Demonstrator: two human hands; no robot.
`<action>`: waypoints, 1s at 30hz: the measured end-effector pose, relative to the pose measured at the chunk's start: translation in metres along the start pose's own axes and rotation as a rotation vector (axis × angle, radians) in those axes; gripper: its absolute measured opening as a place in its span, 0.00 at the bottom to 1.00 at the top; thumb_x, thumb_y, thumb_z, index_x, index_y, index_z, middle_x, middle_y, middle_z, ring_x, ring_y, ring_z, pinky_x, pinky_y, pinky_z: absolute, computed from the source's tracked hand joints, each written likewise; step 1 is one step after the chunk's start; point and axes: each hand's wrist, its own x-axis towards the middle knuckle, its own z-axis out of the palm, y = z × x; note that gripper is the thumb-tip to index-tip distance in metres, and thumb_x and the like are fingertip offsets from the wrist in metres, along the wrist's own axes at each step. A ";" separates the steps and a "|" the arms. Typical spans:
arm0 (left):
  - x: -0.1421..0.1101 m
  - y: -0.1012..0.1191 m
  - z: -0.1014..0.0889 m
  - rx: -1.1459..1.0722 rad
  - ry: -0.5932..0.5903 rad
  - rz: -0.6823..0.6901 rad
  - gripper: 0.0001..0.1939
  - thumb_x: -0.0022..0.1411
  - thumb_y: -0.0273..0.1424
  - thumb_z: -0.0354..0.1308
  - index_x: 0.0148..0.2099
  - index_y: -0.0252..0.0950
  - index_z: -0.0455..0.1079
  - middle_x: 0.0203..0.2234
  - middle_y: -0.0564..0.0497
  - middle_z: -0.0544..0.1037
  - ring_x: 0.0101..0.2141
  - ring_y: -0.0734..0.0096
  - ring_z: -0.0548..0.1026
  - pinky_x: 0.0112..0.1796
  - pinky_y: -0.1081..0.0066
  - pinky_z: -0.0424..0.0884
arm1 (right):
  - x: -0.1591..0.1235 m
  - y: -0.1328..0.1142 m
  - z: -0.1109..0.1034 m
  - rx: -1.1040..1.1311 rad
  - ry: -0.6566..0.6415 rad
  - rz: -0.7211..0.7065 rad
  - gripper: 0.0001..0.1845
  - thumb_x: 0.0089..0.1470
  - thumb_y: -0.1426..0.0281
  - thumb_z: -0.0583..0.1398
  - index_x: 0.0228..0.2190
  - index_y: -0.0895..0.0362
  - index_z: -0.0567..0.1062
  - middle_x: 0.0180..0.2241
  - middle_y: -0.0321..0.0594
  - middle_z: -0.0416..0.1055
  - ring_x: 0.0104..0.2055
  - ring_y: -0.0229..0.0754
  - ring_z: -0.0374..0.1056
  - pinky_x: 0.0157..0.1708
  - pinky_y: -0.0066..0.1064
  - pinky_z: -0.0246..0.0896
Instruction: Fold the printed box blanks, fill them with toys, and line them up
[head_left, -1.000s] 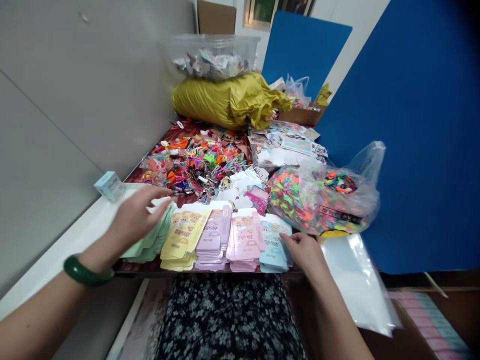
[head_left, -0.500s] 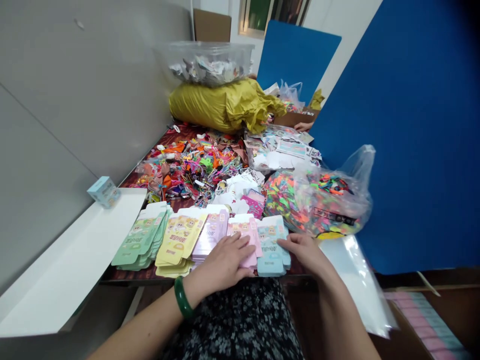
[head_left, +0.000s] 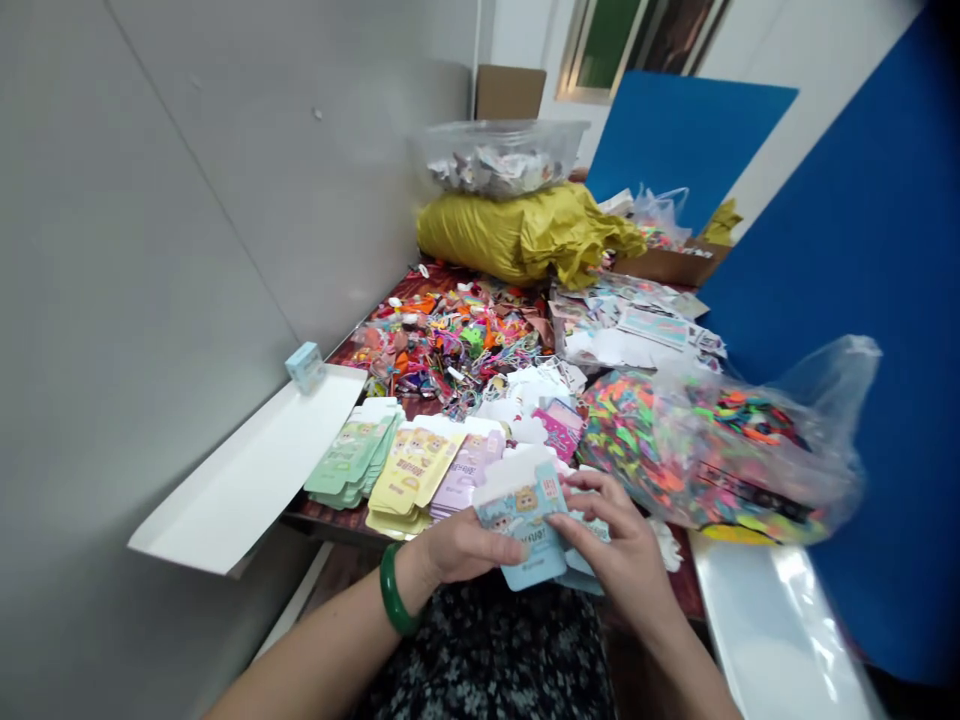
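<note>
Both my hands hold up a light blue printed card box blank [head_left: 521,520] above the front of the table. My left hand [head_left: 457,548] grips its lower left side, and a green bangle [head_left: 394,603] sits on that wrist. My right hand [head_left: 619,540] pinches its right side, with more blue blanks [head_left: 589,535] held underneath. Nearby lie flat stacks of green [head_left: 351,455], yellow [head_left: 412,470] and lilac [head_left: 469,470] blanks. My hands and the blue blanks hide whatever lies directly below them.
A white board [head_left: 247,470] with a small blue box [head_left: 304,366] lies left, beside a grey wall. Behind are a tangled heap of colourful hair ties [head_left: 450,345], a bulging clear bag of neon pieces [head_left: 712,450], a yellow sack [head_left: 525,235] and a clear tub [head_left: 499,158].
My hands have lifted from lying on the pink and blue stacks and now hold blue blanks up. The view has swung, shifting the table to the right. The far hand has gone from view.
</note>
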 end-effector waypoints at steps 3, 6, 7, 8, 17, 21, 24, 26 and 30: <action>-0.007 -0.002 0.001 -0.036 0.024 -0.001 0.33 0.45 0.32 0.69 0.55 0.36 0.69 0.52 0.42 0.74 0.55 0.47 0.68 0.53 0.55 0.63 | 0.000 0.004 0.010 -0.057 0.039 -0.034 0.15 0.46 0.61 0.67 0.37 0.51 0.75 0.56 0.46 0.61 0.58 0.55 0.57 0.51 0.47 0.59; -0.009 0.000 0.002 -0.038 -0.010 0.012 0.33 0.43 0.30 0.70 0.54 0.38 0.70 0.52 0.42 0.74 0.54 0.48 0.68 0.51 0.55 0.65 | -0.002 0.009 0.016 0.084 -0.045 -0.033 0.25 0.47 0.62 0.66 0.48 0.48 0.70 0.59 0.46 0.56 0.60 0.53 0.55 0.50 0.45 0.62; -0.010 0.001 0.001 -0.024 -0.020 0.010 0.34 0.42 0.30 0.70 0.54 0.38 0.70 0.52 0.42 0.73 0.53 0.48 0.69 0.50 0.55 0.66 | -0.003 0.010 0.018 0.134 -0.067 -0.029 0.27 0.48 0.63 0.66 0.50 0.48 0.68 0.59 0.45 0.57 0.60 0.53 0.55 0.50 0.44 0.62; -0.010 0.002 0.001 0.002 -0.028 -0.004 0.35 0.41 0.31 0.71 0.54 0.39 0.69 0.52 0.43 0.74 0.52 0.49 0.70 0.50 0.56 0.66 | -0.004 0.010 0.019 0.186 -0.085 -0.021 0.27 0.48 0.64 0.66 0.50 0.47 0.68 0.59 0.44 0.57 0.60 0.52 0.56 0.51 0.44 0.61; -0.005 0.002 0.007 0.201 0.176 -0.076 0.27 0.40 0.36 0.73 0.44 0.36 0.74 0.33 0.49 0.80 0.34 0.64 0.76 0.36 0.67 0.70 | -0.020 0.003 0.020 0.489 0.012 0.064 0.20 0.48 0.66 0.66 0.45 0.50 0.74 0.43 0.43 0.73 0.41 0.46 0.70 0.40 0.37 0.68; 0.003 -0.004 0.008 0.189 0.413 -0.061 0.22 0.41 0.31 0.72 0.40 0.32 0.73 0.31 0.49 0.79 0.33 0.65 0.76 0.37 0.68 0.71 | -0.020 0.010 0.022 0.471 0.060 0.086 0.19 0.47 0.65 0.67 0.43 0.50 0.76 0.45 0.43 0.73 0.42 0.47 0.70 0.42 0.39 0.67; 0.004 -0.007 0.010 0.290 0.487 -0.012 0.30 0.40 0.31 0.73 0.47 0.34 0.68 0.35 0.48 0.79 0.36 0.62 0.76 0.37 0.67 0.72 | -0.017 0.018 0.028 0.543 0.087 0.207 0.19 0.47 0.63 0.67 0.43 0.51 0.75 0.42 0.43 0.75 0.42 0.48 0.71 0.42 0.39 0.67; 0.001 -0.010 0.010 0.388 0.598 0.125 0.41 0.39 0.29 0.74 0.55 0.39 0.59 0.40 0.48 0.77 0.37 0.61 0.77 0.36 0.67 0.72 | -0.016 0.021 0.032 0.616 0.101 0.248 0.19 0.47 0.62 0.67 0.42 0.52 0.75 0.39 0.42 0.75 0.40 0.47 0.71 0.40 0.38 0.68; -0.004 -0.014 0.006 0.533 0.681 0.285 0.39 0.44 0.31 0.72 0.54 0.44 0.54 0.37 0.52 0.76 0.32 0.66 0.76 0.32 0.70 0.71 | -0.016 0.020 0.038 0.669 0.120 0.275 0.20 0.47 0.62 0.66 0.43 0.52 0.75 0.39 0.41 0.74 0.41 0.46 0.69 0.40 0.36 0.66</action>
